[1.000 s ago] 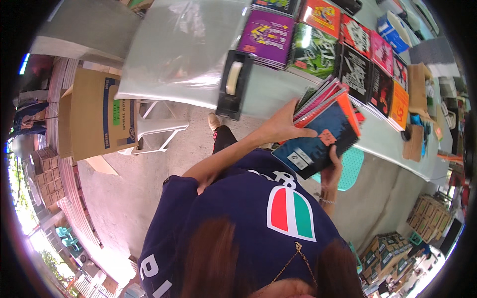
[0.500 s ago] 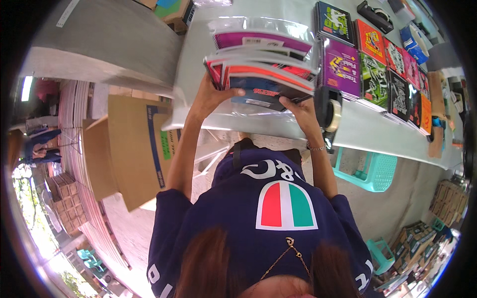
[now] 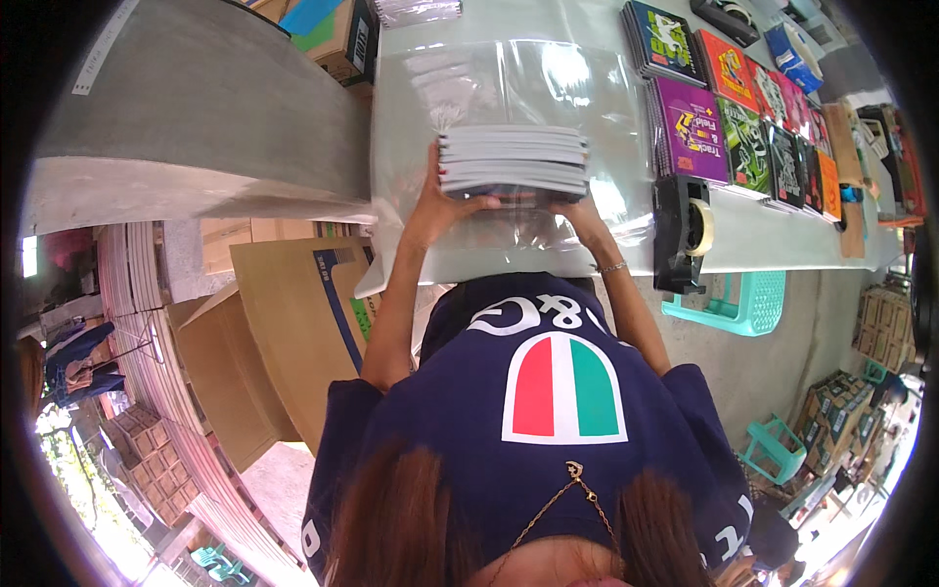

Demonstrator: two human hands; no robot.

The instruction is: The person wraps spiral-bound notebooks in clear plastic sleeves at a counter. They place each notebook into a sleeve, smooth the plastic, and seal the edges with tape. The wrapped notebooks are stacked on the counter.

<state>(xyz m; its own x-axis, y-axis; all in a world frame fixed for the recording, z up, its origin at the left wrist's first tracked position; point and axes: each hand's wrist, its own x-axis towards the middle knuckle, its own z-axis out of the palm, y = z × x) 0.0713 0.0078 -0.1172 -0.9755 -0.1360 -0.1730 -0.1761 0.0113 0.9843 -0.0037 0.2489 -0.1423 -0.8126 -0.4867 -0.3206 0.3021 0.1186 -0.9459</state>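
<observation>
A person in a dark blue shirt is leaning over a table, seen from above the head, with both bare forearms reaching forward and up the picture.

Nearest the body, the two forearms are running side by side toward the table's near edge. The left hand (image 3: 437, 201) is gripping the left end of a stack of thin books (image 3: 514, 161), thumb and fingers wrapped around the stack's lower left corner. The right hand (image 3: 579, 210), with a thin bracelet at its wrist, is closing on the underside of the stack near its right end; its fingers are partly hidden beneath the books.

The stack is sitting straight ahead of the person, between and just beyond both hands. Its long axis is running left to right, across the line of the arms, with the pale page edges facing the person. Each hand is holding one end, and neither is clearly nearer than the other.

Under the stack, a clear plastic sheet (image 3: 509, 78) is lying spread on the grey table (image 3: 782, 240), with the stack over its near part.

Just right of the right hand, a black tape dispenser (image 3: 680, 230) is standing at the table's near edge. Farther right and beyond, a row of colourful books (image 3: 729, 117) is lying flat along the table. To the left, below table level, cardboard boxes (image 3: 284, 323) are standing on the floor.
</observation>
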